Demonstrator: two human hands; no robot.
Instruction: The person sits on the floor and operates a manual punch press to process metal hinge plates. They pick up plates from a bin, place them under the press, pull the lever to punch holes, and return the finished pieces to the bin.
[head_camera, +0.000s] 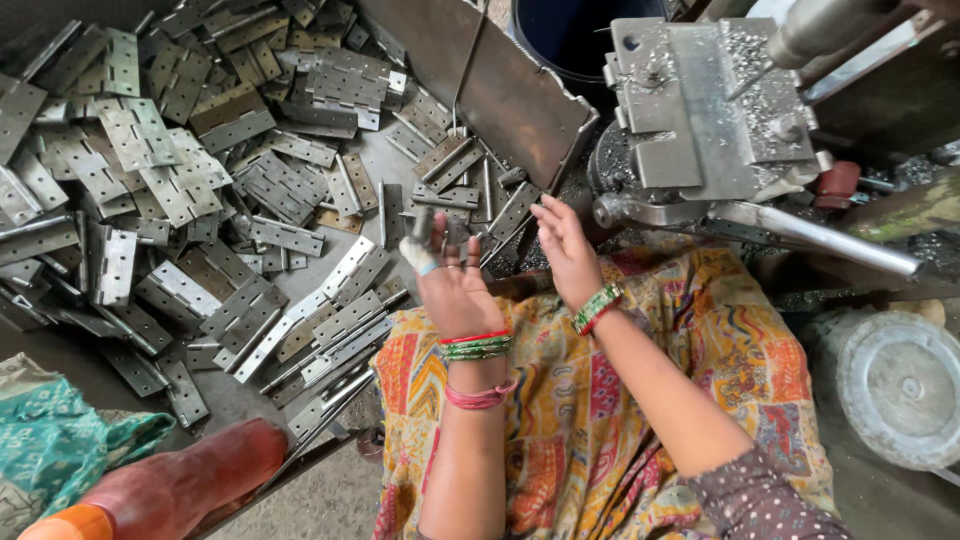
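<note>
My left hand (452, 282) reaches over the near edge of a big heap of grey metal hinges (200, 170), its fingers curled around a small dark metal piece (423, 225); one fingertip is wrapped in white cloth. My right hand (563, 243) hovers just right of it, fingers spread, holding nothing, close to the base of a drilling machine (700, 110). Both wrists wear green and red bangles. A patterned orange cloth (620, 400) covers my lap below the hands.
A slanted steel plate (500, 90) leans beside the heap. The machine's flat jig is strewn with metal shavings, with a long lever (820, 240) below it. A dark bucket (575, 35) stands behind, a round grey lid (895, 385) at right, a brown rounded object (190, 485) at bottom left.
</note>
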